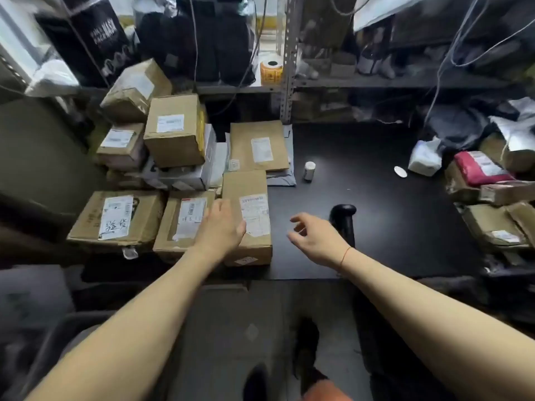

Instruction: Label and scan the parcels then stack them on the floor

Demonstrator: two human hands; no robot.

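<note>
Two bare forearms run up to the left grip and the right grip, both ungloved. A thin orange-red thread bracelet circles the right wrist as a single fine strand. At the bottom edge, a patch of orange fabric shows on the person's leg, too blurred to tell the garment. Just above it, a dark blurred shape may be footwear.

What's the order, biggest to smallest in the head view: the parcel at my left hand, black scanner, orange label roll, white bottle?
1. Parcel
2. Black scanner
3. Orange label roll
4. White bottle
Roll is farther back, so its rank is unsure.
</note>
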